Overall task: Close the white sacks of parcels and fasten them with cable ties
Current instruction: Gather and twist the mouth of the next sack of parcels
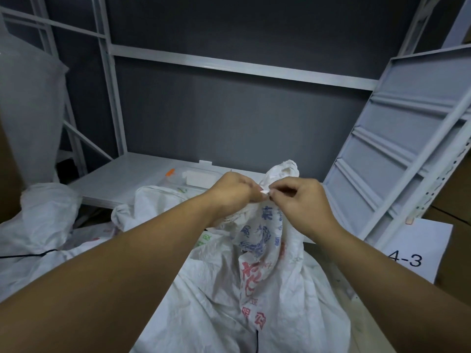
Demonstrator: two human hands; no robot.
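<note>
In front of a grey metal rack, a person's two bare hands meet at the gathered neck of a white woven sack (267, 276) printed with blue and red characters. The left hand (234, 192) and the right hand (298, 200) each keep a narrow grip, fingertips pinching a short white cable tie (265, 192) that sits against the sack's neck, just below its crumpled, upright top. The tie's loop around the neck is hidden by the fingers. The sack fills the foreground below both forearms.

Behind the sack, the rack's low shelf (122, 174) carries a white block (201, 179) and a small orange-tipped item (170, 171), too blurred to identify. To the sack's left lie more white sacks (46, 220), slumped against one another, with a thin black cord (25, 255) running across them. To the sack's right a loose grey shelf panel (397, 138) leans at an angle, and beside its foot stands a white sign (407, 258) reading "4-3".
</note>
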